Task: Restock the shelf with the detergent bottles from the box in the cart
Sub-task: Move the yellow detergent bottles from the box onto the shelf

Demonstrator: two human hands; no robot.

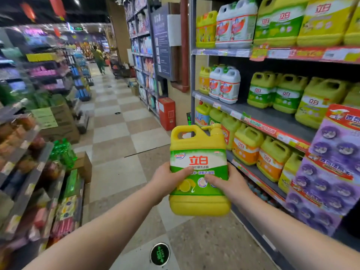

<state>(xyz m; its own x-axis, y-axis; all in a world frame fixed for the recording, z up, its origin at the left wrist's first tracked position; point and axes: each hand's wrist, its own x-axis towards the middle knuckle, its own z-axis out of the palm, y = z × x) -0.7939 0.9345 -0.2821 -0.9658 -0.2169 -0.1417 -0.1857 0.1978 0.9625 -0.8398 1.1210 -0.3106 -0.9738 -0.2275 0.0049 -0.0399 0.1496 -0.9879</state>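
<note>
Clearly mid-carry — a yellow lemon detergent bottle point(199, 170) held upright in the aisle, off the shelf point(272, 121) at 3 o'clock.

Left hand point(169, 179) and right hand point(228, 181) each grasp a side of the label, thumbs across its front — no palm under the base, so it could slip down. Pushed in carelessly, its pump spout at 1 o'clock could topple the orange-labelled jugs point(247, 147) near the shelf lip.
</note>
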